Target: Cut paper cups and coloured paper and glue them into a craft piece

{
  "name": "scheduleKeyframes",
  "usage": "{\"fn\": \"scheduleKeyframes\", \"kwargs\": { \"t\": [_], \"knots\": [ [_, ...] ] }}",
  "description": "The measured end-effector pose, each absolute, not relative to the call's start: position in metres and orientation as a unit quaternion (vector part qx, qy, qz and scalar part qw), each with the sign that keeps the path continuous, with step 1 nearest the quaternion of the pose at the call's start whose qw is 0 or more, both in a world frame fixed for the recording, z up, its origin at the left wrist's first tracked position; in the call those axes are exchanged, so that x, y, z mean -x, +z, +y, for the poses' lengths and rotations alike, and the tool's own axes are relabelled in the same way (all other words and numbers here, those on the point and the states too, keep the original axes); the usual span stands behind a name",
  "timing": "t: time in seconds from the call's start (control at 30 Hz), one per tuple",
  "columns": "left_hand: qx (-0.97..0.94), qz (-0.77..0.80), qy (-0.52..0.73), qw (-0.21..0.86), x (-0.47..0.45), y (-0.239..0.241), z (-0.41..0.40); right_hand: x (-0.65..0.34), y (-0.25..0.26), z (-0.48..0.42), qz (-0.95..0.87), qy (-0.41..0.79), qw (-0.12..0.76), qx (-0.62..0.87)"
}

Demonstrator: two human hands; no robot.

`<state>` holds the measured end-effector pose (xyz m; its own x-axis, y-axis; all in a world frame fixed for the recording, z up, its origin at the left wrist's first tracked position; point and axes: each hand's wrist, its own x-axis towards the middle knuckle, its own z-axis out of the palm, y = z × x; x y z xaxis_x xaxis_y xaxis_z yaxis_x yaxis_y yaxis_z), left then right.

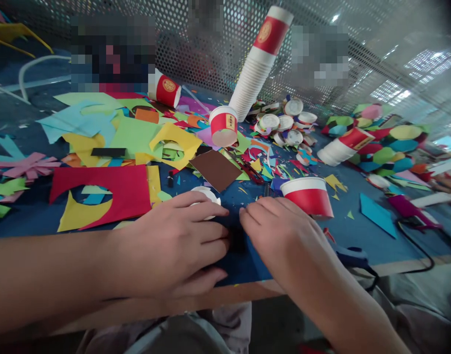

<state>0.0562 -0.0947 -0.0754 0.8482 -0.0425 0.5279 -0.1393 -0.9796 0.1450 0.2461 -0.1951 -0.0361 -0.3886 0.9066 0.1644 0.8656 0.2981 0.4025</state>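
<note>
Perforated metal screen [170, 44] behind, blue-topped bench [345, 228] below. Near its front edge, my left hand [177, 241] curls, fingers slightly parted, partly covering a white round paper piece [211, 196]; my right hand [279, 221] bunches its fingertips. From my feed, I can't tell whether either grips anything. Beyond: brown paper square [218, 171], red-and-white paper cup [308, 196], then, towards the far edge, tall cup stack [255, 73].

left grip [177, 233] partly hiding white piece [208, 191] | right grip [279, 223] beside red-white cup [309, 199] | brown square [218, 170] beyond both
</note>
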Motion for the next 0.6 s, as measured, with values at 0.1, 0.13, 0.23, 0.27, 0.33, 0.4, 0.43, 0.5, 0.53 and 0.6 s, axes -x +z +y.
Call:
{"fn": "scheduleKeyframes", "kwargs": {
  "t": [0.1, 0.13, 0.23, 0.27, 0.33, 0.4, 0.43, 0.5, 0.53, 0.6],
  "knots": [
    [-0.958, -0.049, 0.267, 0.089, -0.056, -0.073, -0.095, -0.243, -0.034, -0.186, 0.834, 0.252, 0.086, -0.483],
    [-0.959, -0.05, 0.266, 0.088, -0.056, -0.073, -0.095, -0.245, -0.032, -0.183, 0.842, 0.253, 0.088, -0.468],
    [-0.957, -0.05, 0.275, 0.079, -0.057, -0.073, -0.095, -0.252, -0.021, -0.176, 0.854, 0.235, 0.05, -0.462],
    [-0.956, -0.048, 0.28, 0.074, -0.057, -0.074, -0.095, -0.255, -0.016, -0.175, 0.853, 0.224, 0.021, -0.471],
    [-0.953, -0.042, 0.293, 0.066, -0.058, -0.076, -0.095, -0.258, -0.005, -0.175, 0.838, 0.184, -0.069, -0.51],
    [-0.951, -0.041, 0.299, 0.067, -0.058, -0.077, -0.094, -0.259, 0.005, -0.177, 0.795, 0.104, -0.181, -0.569],
    [-0.95, -0.044, 0.301, 0.068, -0.058, -0.077, -0.094, -0.258, 0.009, -0.178, 0.768, 0.049, -0.233, -0.595],
    [-0.949, -0.053, 0.303, 0.071, -0.058, -0.077, -0.094, -0.254, 0.013, -0.178, 0.707, -0.082, -0.333, -0.619],
    [-0.949, -0.055, 0.302, 0.071, -0.057, -0.077, -0.093, -0.252, 0.014, -0.178, 0.673, -0.15, -0.378, -0.617],
    [-0.95, -0.054, 0.299, 0.07, -0.057, -0.077, -0.093, -0.25, 0.019, -0.176, 0.606, -0.253, -0.457, -0.6]
  ]
}}
